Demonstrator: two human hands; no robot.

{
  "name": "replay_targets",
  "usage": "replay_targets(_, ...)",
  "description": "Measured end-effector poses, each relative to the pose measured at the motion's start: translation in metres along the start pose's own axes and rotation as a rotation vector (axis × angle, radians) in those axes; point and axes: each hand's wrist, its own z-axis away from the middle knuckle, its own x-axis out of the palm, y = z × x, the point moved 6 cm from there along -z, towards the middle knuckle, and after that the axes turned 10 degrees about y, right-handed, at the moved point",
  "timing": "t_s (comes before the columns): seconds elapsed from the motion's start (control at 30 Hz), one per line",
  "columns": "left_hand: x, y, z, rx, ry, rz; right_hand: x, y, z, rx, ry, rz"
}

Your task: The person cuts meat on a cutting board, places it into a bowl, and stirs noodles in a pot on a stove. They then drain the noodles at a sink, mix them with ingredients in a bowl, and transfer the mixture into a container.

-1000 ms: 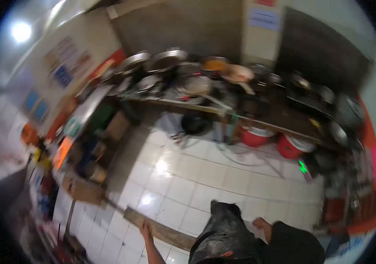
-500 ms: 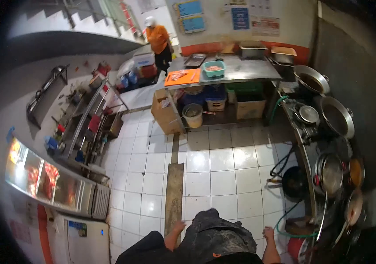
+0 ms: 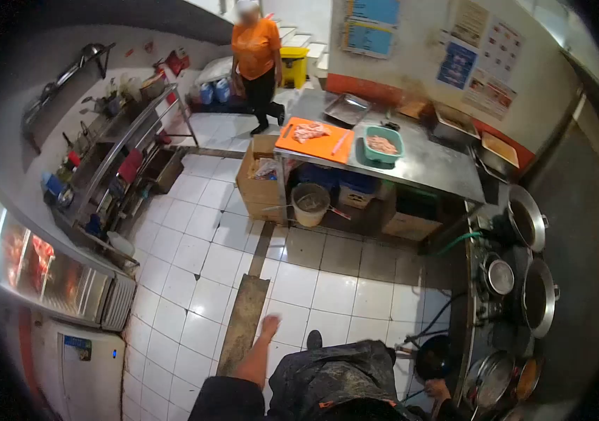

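Note:
My left hand [image 3: 269, 325] swings free at my side above the white floor tiles, fingers loosely apart and holding nothing. My right hand [image 3: 437, 388] hangs low at the right, close to a black pan [image 3: 431, 358] on the floor beside the stove counter; it is small and partly hidden, and I cannot tell whether it grips anything. My dark apron [image 3: 334, 382] fills the bottom middle.
A steel table [image 3: 429, 165] ahead carries an orange cutting board [image 3: 313, 139] with raw meat and a teal basket [image 3: 383, 144]. A person in orange [image 3: 256, 59] stands beyond it. Woks and pots [image 3: 527, 224] line the right counter. Shelves [image 3: 113, 154] and a display fridge [image 3: 47, 270] sit left.
My view has swung from the pot-covered counter round to the steel table, which is now closer. My left arm has swung forward and my right hand has dropped lower.

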Motion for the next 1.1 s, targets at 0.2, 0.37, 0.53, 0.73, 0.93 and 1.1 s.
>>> replay_targets(0.2,0.138,0.309,-0.056,0.113,-0.331,0.357,-0.106,-0.102,-0.032,1.205,-0.287,-1.045)
replay_targets(0.37,0.157,0.379,-0.135,0.203,-0.311,0.244,-0.124,-0.12,-0.227,0.702,-0.083,-1.283)
replay_targets(0.53,0.082,0.42,-0.227,0.361,-0.08,-0.017,-0.242,-0.187,-0.545,0.277,0.506,-0.323)
replay_targets(0.73,0.019,0.483,-0.34,0.445,0.176,-0.017,-0.487,-0.39,-0.784,0.098,0.766,-0.608)
replay_targets(0.93,0.055,0.609,-0.428,0.575,0.137,-0.119,-0.493,-0.429,-0.899,0.185,0.739,-0.477)
replay_targets(1.1,0.137,0.689,-0.462,1.239,0.057,-0.457,-0.466,-0.397,-0.884,0.324,0.649,-0.827)
